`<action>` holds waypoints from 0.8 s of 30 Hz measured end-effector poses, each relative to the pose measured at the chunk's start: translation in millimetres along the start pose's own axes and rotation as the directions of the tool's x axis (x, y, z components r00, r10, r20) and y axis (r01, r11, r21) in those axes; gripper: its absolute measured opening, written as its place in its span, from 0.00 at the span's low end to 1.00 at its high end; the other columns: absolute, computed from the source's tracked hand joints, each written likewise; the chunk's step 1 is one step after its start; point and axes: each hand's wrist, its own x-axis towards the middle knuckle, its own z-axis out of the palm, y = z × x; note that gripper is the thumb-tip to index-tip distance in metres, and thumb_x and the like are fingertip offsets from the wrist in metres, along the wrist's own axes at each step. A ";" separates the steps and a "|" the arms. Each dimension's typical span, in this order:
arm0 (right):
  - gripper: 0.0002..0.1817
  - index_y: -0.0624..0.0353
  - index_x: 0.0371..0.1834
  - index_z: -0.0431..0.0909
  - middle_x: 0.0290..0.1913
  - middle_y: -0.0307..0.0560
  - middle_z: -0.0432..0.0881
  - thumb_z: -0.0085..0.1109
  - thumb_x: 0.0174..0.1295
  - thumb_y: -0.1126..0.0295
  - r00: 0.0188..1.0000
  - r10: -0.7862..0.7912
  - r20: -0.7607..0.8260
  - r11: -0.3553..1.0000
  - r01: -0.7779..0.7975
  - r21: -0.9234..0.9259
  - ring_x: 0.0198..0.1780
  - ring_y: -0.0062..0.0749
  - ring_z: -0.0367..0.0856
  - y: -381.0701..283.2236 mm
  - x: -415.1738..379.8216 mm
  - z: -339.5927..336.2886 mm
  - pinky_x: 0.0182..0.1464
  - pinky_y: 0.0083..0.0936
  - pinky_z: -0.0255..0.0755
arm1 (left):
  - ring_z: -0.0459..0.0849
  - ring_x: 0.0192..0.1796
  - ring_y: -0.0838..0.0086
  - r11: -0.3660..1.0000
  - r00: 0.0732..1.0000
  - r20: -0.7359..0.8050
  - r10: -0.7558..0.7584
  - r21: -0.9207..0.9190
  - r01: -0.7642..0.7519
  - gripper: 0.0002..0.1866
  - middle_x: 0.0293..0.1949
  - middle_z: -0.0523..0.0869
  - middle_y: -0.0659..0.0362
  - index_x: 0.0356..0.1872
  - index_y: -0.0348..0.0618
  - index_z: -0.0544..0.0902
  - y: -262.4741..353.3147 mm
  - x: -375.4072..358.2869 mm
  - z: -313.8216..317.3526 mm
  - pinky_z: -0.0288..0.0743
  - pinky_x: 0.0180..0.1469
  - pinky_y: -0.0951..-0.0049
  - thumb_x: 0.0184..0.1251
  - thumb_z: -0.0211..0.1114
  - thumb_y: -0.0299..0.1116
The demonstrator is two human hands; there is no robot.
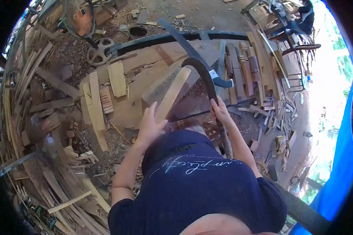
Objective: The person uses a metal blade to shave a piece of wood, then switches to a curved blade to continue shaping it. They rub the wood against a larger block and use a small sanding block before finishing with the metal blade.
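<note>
My left hand (150, 127) is at the near end of a pale piece of wood (174, 93), fingers along one side and thumb on the other. The piece slants up and away, beside a thick wooden block (157, 91). My right hand (221, 112) is closed around a long hooked blade tool (206, 77), dark and curved. Its tip bends left above the far end of the pale piece, and its handle runs down beside my body. Just beyond lies a handsaw (187, 46) with a dark grip and toothed blade.
Pale boards (97, 98) lie left on the worktable (135, 62). Stacked wood pieces (245, 70) are at the right. A spoked wheel (100, 51) and a round metal container (138, 32) stand beyond. Offcuts (280, 147) litter the ground. Another person (304, 19) is at the far right.
</note>
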 end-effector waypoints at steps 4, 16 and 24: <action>0.12 0.54 0.47 0.66 0.16 0.34 0.66 0.46 0.75 0.57 0.995 -0.055 -0.085 0.998 0.052 -0.036 0.14 0.18 0.64 1.8 -5.5 -14.4 0.17 0.19 0.62 | 0.76 0.55 0.49 0.999 0.999 -0.022 0.033 0.039 -0.032 0.38 0.53 0.73 0.44 0.68 0.42 0.66 -2.6 11.8 19.0 0.71 0.58 0.58 0.54 0.72 0.32; 0.23 0.61 0.65 0.64 0.24 0.46 0.79 0.51 0.72 0.61 0.846 -0.281 -0.452 0.860 0.013 -0.510 0.25 0.35 0.80 62.9 16.1 -129.3 0.28 0.31 0.72 | 0.72 0.59 0.49 0.999 0.965 -0.258 0.049 0.016 -0.046 0.36 0.55 0.72 0.43 0.68 0.37 0.64 -15.2 42.9 78.3 0.65 0.62 0.55 0.60 0.69 0.33; 0.18 0.58 0.58 0.65 0.34 0.72 0.80 0.51 0.69 0.62 0.796 -0.434 -0.422 0.746 0.054 -0.664 0.40 0.71 0.78 28.9 64.5 -242.2 0.42 0.59 0.69 | 0.69 0.60 0.44 0.974 0.956 -0.292 0.025 0.223 0.042 0.38 0.55 0.70 0.38 0.68 0.35 0.61 -16.5 48.2 114.9 0.64 0.63 0.52 0.61 0.69 0.38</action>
